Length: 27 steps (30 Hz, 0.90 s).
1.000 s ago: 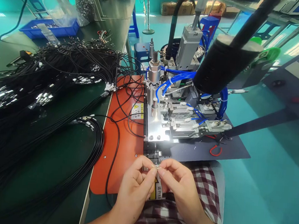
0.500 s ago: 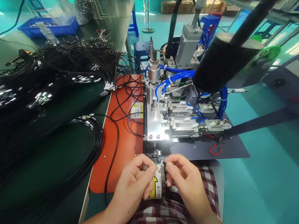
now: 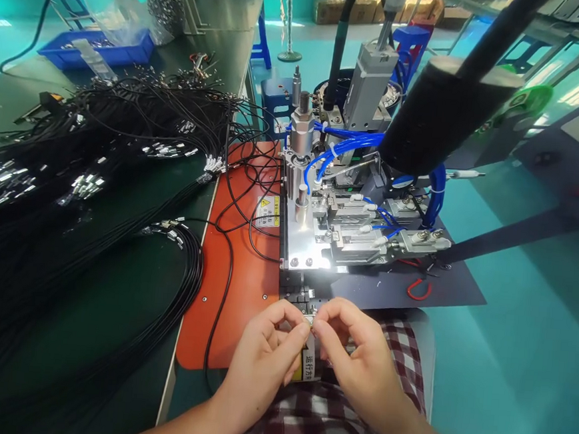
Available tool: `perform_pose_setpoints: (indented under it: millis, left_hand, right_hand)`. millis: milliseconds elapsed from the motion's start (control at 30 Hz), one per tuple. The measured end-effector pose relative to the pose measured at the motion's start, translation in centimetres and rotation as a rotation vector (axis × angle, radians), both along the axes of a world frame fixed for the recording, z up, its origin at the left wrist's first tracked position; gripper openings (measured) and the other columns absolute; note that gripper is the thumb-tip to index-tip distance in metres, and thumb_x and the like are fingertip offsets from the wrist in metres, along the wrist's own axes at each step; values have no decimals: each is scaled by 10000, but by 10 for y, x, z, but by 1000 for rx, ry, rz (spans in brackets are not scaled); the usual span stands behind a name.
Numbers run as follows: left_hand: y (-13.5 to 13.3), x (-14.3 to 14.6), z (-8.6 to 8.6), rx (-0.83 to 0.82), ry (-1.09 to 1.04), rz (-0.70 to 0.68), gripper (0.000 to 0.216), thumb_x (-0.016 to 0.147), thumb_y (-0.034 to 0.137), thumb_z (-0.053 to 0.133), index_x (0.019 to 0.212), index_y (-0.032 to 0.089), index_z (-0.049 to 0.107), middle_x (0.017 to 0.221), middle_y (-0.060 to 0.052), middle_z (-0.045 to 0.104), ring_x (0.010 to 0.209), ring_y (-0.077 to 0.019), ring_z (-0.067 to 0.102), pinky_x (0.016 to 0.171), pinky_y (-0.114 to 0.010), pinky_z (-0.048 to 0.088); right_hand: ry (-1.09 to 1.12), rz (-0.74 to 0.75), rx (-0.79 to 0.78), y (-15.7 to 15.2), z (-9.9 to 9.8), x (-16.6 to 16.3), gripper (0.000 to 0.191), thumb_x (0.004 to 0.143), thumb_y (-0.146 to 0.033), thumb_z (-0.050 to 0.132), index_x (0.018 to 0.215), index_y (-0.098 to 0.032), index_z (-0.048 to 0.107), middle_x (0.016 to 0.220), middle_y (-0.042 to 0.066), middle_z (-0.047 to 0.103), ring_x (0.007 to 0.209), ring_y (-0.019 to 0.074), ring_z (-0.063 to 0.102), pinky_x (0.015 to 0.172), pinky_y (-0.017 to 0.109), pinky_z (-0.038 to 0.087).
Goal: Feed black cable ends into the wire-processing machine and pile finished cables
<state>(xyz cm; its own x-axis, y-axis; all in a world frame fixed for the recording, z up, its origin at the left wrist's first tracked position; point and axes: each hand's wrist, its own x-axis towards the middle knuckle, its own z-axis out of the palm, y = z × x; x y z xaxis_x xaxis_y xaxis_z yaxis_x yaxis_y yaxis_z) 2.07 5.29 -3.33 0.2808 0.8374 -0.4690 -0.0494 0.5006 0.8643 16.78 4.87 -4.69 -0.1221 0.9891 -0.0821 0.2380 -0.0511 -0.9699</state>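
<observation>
Since half a second ago, the person's right hand [image 3: 359,349] has moved left, closing the gap to the left hand [image 3: 266,352]; the fingertips now nearly meet. This suggests that both hands are again busy with the same fine detail. The left thumb and forefinger pinch a small pale piece [image 3: 308,319], which sits between the two hands, near and centre. The right thumb and forefinger are bent together at its right end; whether they grip it, I cannot tell.

Just beneath the hands is a yellow, black and white label [image 3: 308,365]; nearer, checked cloth [image 3: 303,425] covers the lap. To the left, a black cable [image 3: 227,272] crosses an orange board [image 3: 248,294] and passes behind the left forearm. Beyond the hands stands a metal machine [image 3: 310,245] with blue tubes [image 3: 358,142]. Red-handled pliers or cutters [image 3: 419,289] lie to its right. Far left, black cables with silver ends [image 3: 89,184] cover a dark green table [image 3: 120,257].
</observation>
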Motion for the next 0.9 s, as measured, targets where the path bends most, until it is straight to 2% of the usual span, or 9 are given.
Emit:
perform_pose_setpoints:
  millis: [67, 200, 267, 433, 667, 900]
  left_hand:
    - [0, 1, 0, 6, 9, 1, 248, 837, 395, 588, 791, 172, 489, 466, 105, 354, 415, -43, 297, 405, -149, 224]
    - [1, 3, 1, -10, -1, -2, 274, 830, 424, 581, 785, 165, 504, 444, 105, 362, 397, -37, 268, 395, -150, 205]
    - [2, 2, 1, -31, 4, 1, 289, 819, 437, 583, 769, 167, 491, 416, 108, 352, 381, -37, 261, 388, -151, 197]
    - [3, 1, 0, -30, 28, 8, 264, 825, 405, 577, 765, 162, 493, 410, 103, 368, 374, -37, 278, 389, -148, 219]
    - [2, 2, 0, -23, 36, -17, 268, 826, 412, 574, 760, 166, 492, 423, 109, 337, 375, -39, 266, 378, -154, 212]
    - [2, 2, 1, -40, -3, -21, 299, 791, 429, 603, 726, 172, 464, 436, 115, 316, 387, -32, 229, 375, -158, 165]
  right_hand:
    - [8, 1, 6, 0, 2, 0, 170, 900, -250, 488, 742, -201, 526, 705, -3, 533, 625, 137, 512, 562, 250, 402]
    - [206, 5, -237, 3, 1, -1, 197, 893, -313, 517, 732, -200, 501, 618, -42, 486, 525, 109, 484, 512, 230, 395]
    - [285, 12, -305, 4, -2, -1, 199, 880, -336, 547, 746, -192, 515, 610, -51, 483, 520, 102, 485, 526, 226, 399]
    - [291, 16, -324, 6, -1, 5, 223, 862, -390, 550, 847, -170, 586, 641, -33, 532, 540, 114, 518, 552, 246, 404]
    - [100, 20, -308, 7, 5, 4, 187, 826, -354, 577, 777, -176, 602, 570, -31, 540, 541, 140, 533, 533, 261, 381]
    - [220, 67, -355, 6, 4, 6, 218, 845, -357, 569, 721, -180, 538, 574, -46, 508, 516, 111, 506, 520, 237, 393]
